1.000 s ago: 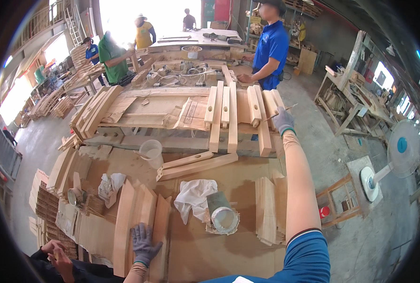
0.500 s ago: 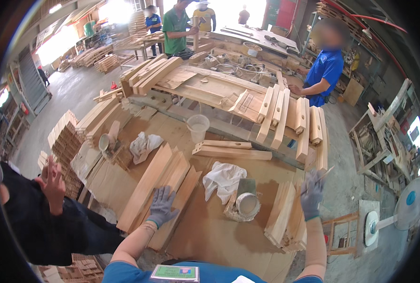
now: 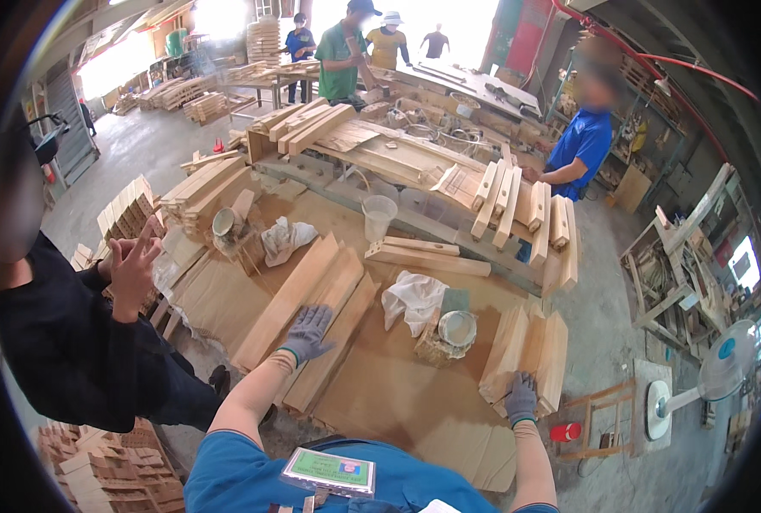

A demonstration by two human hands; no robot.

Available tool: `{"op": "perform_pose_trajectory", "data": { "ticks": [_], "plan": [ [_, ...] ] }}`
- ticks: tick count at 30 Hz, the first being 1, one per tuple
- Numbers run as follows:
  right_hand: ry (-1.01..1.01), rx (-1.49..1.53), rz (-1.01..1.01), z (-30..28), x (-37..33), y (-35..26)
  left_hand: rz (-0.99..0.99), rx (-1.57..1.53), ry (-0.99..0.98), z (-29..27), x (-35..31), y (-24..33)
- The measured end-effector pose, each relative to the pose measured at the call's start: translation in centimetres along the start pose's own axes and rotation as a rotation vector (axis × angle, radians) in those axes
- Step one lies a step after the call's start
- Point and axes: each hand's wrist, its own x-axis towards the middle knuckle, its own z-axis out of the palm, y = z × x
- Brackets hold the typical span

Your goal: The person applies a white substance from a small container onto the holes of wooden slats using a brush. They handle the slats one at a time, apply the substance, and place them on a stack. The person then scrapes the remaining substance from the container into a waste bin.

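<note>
My left hand (image 3: 309, 332), in a grey glove, lies flat with spread fingers on the left group of long, pale wooden boards (image 3: 290, 299). My right hand (image 3: 521, 398), gloved the same way, rests on the near end of the right group of wooden pieces (image 3: 551, 359). Its fingers stretch forward over the wood, and I see nothing held in them. Between the two groups stand a round, smeared pot (image 3: 458, 330) and a crumpled white cloth (image 3: 413, 301). Beyond them, two wooden rails (image 3: 432, 260) lie side by side, the upper one with an oval hole.
Brown cardboard (image 3: 380, 385) covers my table. A translucent bucket (image 3: 379, 218), another pot (image 3: 225, 222) and a second cloth (image 3: 286, 239) stand farther off. A person in black (image 3: 81, 325) is close at left; a person in blue (image 3: 582, 145) stands at far right. A fan (image 3: 722, 368) is at right.
My right hand has come down and nearer, from beyond the right stack onto its near end; the thin stick seen by it is no longer visible. My left hand stays on the boards.
</note>
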Motion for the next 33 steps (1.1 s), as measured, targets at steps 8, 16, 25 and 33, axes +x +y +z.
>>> {"op": "perform_pose_trajectory", "data": {
  "ticks": [8,16,25,33],
  "plan": [
    [-0.092,-0.084,0.473,-5.2,1.4,1.5,-0.060,0.129,0.008,0.6,-4.7,0.4],
    [-0.071,-0.190,0.474,-5.1,1.3,1.8,-0.100,0.105,0.039,0.9,-4.2,0.7],
    [-0.011,-0.175,0.428,-3.5,1.4,2.5,-0.113,0.032,0.115,0.6,-3.9,1.2],
    [0.030,-0.151,0.404,-2.6,1.4,3.3,-0.122,0.076,0.124,0.7,-3.6,1.5]
  ]
}}
